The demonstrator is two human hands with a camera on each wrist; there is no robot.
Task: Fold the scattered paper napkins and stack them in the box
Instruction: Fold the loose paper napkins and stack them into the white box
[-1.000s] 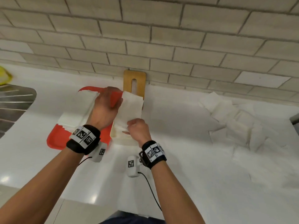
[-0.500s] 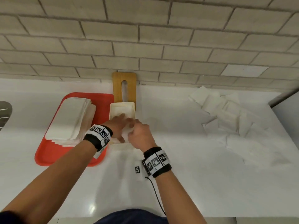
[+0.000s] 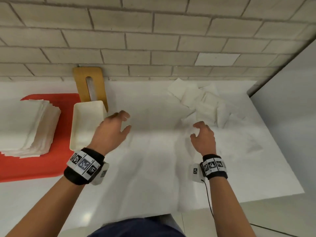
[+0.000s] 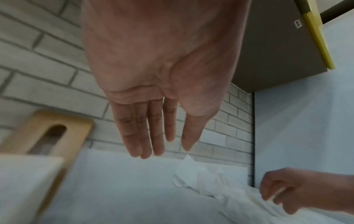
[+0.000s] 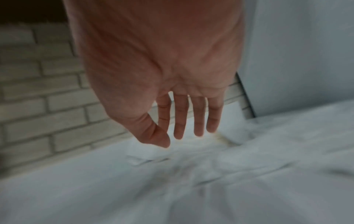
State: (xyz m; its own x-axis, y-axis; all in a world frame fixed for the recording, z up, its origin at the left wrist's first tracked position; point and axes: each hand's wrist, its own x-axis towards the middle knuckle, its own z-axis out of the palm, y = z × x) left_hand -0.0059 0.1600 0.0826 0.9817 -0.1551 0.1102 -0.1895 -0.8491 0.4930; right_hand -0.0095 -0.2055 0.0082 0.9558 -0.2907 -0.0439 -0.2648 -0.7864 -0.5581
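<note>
A cream rectangular box [image 3: 89, 103] stands on the white counter, with white paper inside it. My left hand [image 3: 125, 121] hovers just right of the box, fingers straight and spread, holding nothing; the left wrist view shows my left hand [image 4: 166, 150] empty too. My right hand [image 3: 195, 130] hangs at the near edge of the scattered white napkins [image 3: 201, 98], fingers loosely bent. In the right wrist view my right hand [image 5: 180, 140] is above the napkins [image 5: 235, 136] with nothing between its fingers. The picture there is blurred.
A red tray [image 3: 51, 100] left of the box carries a tall stack of flat napkins [image 3: 27, 125]. A wooden lid with a slot [image 3: 80, 82] leans on the brick wall behind the box. A grey panel [image 3: 290, 100] bounds the counter at the right.
Both hands held a napkin over the box, lowered it in, then let go. They have swung to the right, the right hand reaching the scattered pile. The head view turned right.
</note>
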